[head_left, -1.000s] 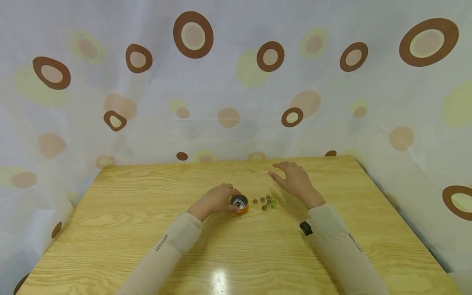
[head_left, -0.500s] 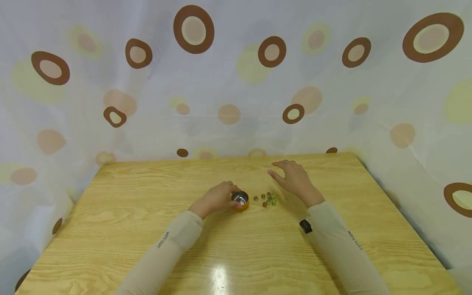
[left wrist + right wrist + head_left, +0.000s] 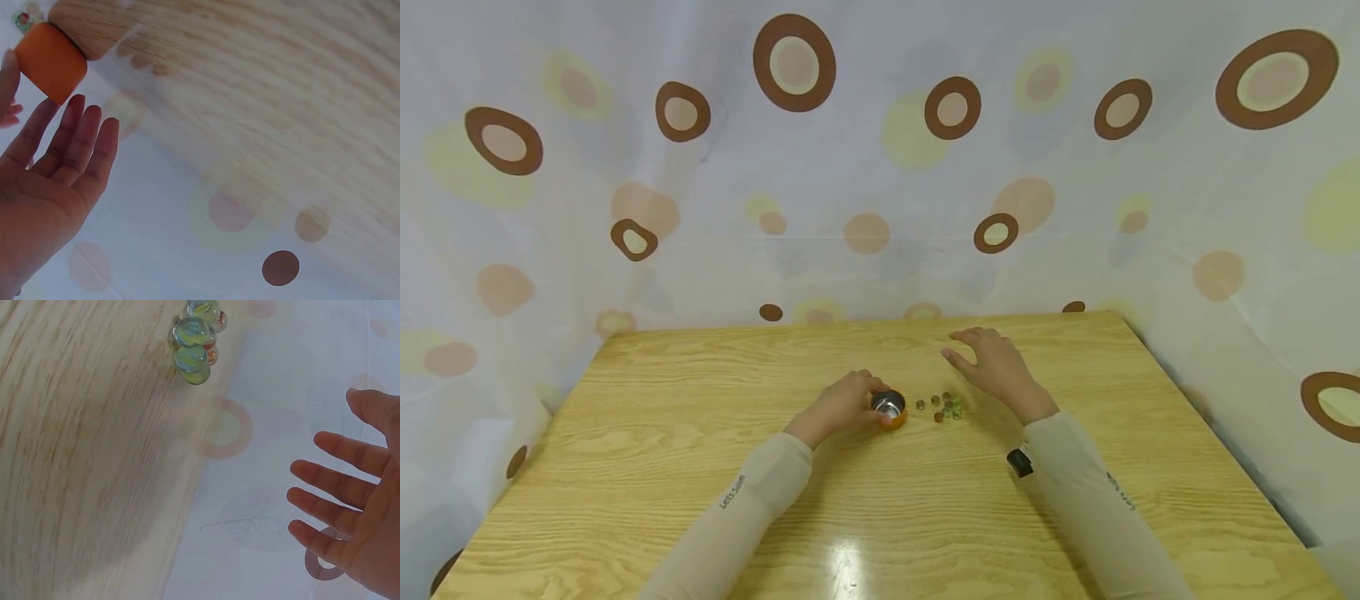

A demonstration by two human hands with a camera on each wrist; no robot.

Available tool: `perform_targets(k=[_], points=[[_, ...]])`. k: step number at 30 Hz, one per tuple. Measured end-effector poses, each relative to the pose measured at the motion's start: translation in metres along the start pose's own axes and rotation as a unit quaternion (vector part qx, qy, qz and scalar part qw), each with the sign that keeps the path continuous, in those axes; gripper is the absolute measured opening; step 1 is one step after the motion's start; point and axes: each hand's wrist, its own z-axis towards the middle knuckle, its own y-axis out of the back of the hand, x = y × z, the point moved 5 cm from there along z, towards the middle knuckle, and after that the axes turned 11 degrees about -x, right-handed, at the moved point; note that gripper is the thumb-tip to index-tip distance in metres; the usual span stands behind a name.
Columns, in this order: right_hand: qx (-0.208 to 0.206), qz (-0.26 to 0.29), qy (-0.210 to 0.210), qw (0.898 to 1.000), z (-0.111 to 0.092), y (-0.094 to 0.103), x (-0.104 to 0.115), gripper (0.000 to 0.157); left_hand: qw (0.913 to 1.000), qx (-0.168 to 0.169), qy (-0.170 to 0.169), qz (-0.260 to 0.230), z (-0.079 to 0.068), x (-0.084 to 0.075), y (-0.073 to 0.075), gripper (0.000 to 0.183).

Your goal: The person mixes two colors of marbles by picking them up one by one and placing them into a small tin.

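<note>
A small orange cup (image 3: 892,424) with a shiny metal inside stands on the wooden table, its mouth facing up. My left hand (image 3: 837,408) pinches its side between thumb and fingers; in the left wrist view the orange wall (image 3: 55,59) sits between the thumb and index fingertip. Several glass marbles (image 3: 956,412), some greenish and some brownish, lie loose just right of the cup. Beyond and to the right of them, my right hand (image 3: 1002,371) hovers with spread, relaxed fingers, holding nothing. The right wrist view shows that hand (image 3: 369,500) apart from the clustered marbles (image 3: 191,359).
The wooden table (image 3: 700,467) reaches back to a pale curtain (image 3: 865,183) with brown and yellow rings, which also hangs along both sides. A black strap piece (image 3: 1020,462) sits at my right wrist.
Both hands, the cup and the marbles keep nearly the same places; the right hand has shifted very slightly left. The head view has tilted a little.
</note>
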Motion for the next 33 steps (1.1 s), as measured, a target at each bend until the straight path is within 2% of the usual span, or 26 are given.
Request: perform_targets(k=[7, 11, 15, 23, 28, 33], points=[[0.037, 0.042, 0.005, 0.998, -0.004, -0.005, 0.004, 0.046, 0.9997, 0.009, 0.012, -0.017, -0.002, 0.000, 0.002, 0.046], [0.047, 0.057, 0.017, 0.997, -0.006, -0.009, 0.009, 0.045, 0.9996, 0.014, 0.006, -0.023, 0.000, -0.001, 0.001, 0.046], [0.058, 0.054, 0.027, 0.996, -0.007, -0.013, 0.012, 0.045, 0.9996, 0.016, 0.006, -0.024, 0.003, -0.001, 0.001, 0.047], [0.076, 0.041, 0.059, 0.995, -0.007, -0.022, 0.022, 0.040, 0.9991, 0.017, 0.030, -0.024, 0.002, 0.002, 0.000, 0.048], [0.071, 0.033, 0.088, 0.993, -0.009, -0.025, 0.027, 0.034, 0.9990, 0.018, 0.031, -0.027, 0.003, 0.003, 0.000, 0.048], [0.080, 0.029, 0.091, 0.992, -0.010, -0.029, 0.029, 0.031, 0.9992, 0.013, 0.028, -0.024, 0.003, 0.003, 0.000, 0.048]])
